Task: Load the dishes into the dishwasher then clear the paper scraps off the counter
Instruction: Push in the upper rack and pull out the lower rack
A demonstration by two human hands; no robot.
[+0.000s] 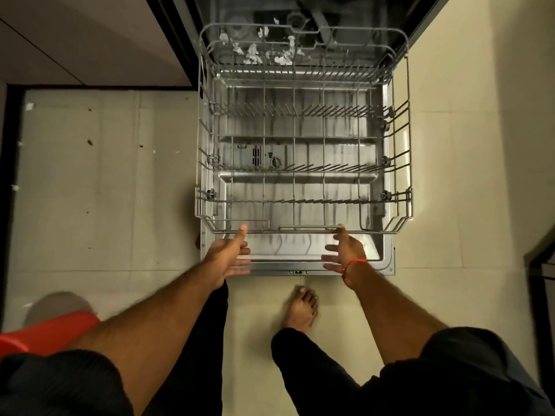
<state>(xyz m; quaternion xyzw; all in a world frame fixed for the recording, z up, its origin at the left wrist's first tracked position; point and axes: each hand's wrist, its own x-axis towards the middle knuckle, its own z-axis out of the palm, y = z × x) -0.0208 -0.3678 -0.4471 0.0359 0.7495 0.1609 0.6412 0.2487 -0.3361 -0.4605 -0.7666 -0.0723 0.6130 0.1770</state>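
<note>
Head camera looks steeply down, close above the dishwasher rack (303, 181)

Just beyond the hands, the rack (303, 202) is grey coated wire, matt. Beneath it the dishwasher door (300, 187) is streaked, shiny steel. The floor (105, 190) left of them is smooth, glossy tile.

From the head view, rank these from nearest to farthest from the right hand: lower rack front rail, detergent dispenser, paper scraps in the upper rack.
1. Lower rack front rail: at the fingertips of the right hand.
2. Detergent dispenser: on the open door, mid-rack, leftward.
3. Paper scraps: far end, in the upper rack.
</note>
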